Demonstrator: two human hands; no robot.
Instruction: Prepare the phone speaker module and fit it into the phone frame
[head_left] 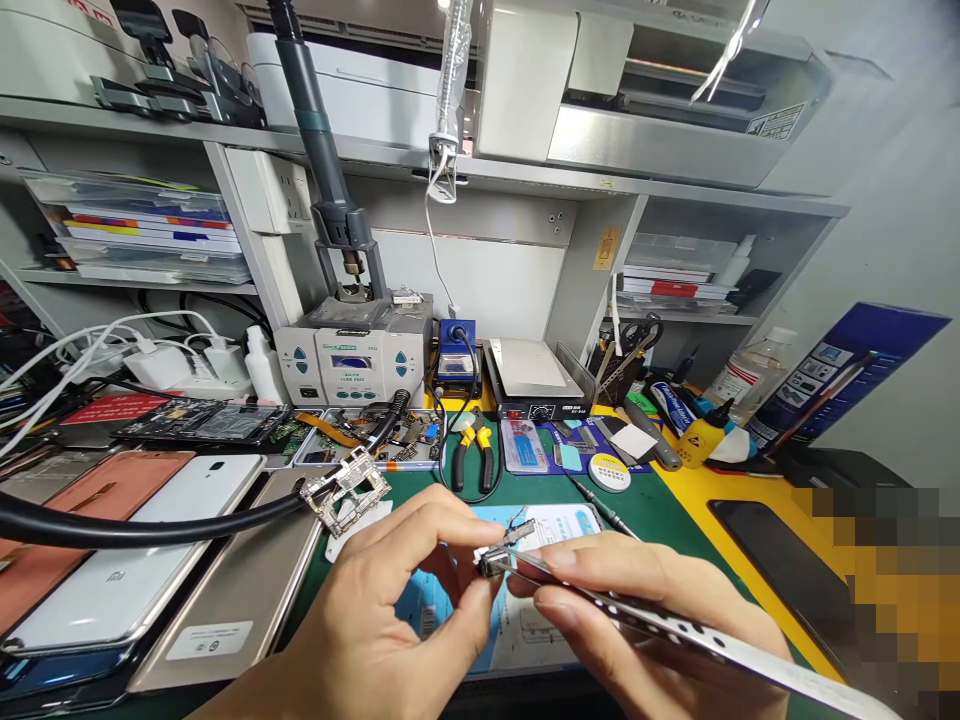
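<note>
My left hand [397, 600] pinches a small dark phone part [493, 563] between thumb and forefinger; a thin piece sticks out at its upper right, and its exact kind is too small to tell. In my right hand [652, 590] is a pair of metal tweezers [701, 638] with holes along its arms. The tweezer tips meet the small part, though whether they grip it I cannot tell. Beneath both hands lies a blue and white printed sheet [506, 640] on the green mat [679, 510]. A bare phone circuit board [346, 492] rests just left of the sheet.
Several phones and back covers [124, 560] fill the left side, crossed by a thick black hose [187, 525]. Yellow-handled pliers [474, 455], a soldering station [352, 355] and a hot plate [536, 380] stand behind. A black phone [780, 570] and a yellow bottle [703, 436] are right.
</note>
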